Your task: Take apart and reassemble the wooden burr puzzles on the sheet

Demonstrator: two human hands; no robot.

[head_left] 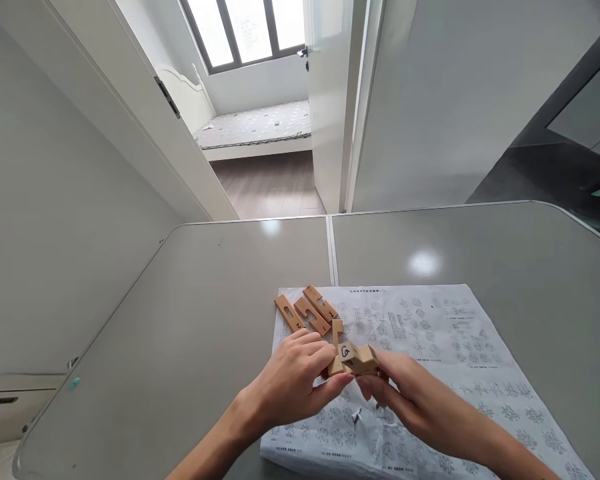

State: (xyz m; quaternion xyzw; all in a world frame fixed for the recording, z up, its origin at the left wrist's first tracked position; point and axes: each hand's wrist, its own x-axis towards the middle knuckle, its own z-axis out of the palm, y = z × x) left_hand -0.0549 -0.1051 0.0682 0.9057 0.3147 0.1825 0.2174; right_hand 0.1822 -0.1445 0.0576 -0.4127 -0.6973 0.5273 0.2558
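Observation:
Pale wooden puzzle blocks (357,359), one marked with a black letter like "G", are held between both hands over a printed sheet. My left hand (305,373) pinches the left part of these pieces with thumb and fingers. From the right, my right hand (400,387) grips the marked side, fingertips close to my left thumb. An upright notched piece (337,330) sticks out at the back of the group. Just beyond my left hand lie three darker flat wooden pieces: one marked 2 (289,313), one marked 1 (312,316) and one marked 3 (321,303).
The large creased diagram sheet (460,333) covers the table's front right, with a small tear near its lower middle. A grey table (220,300) has a pale seam (332,250). Beyond its far edge are an open door (330,100) and a bed (260,127).

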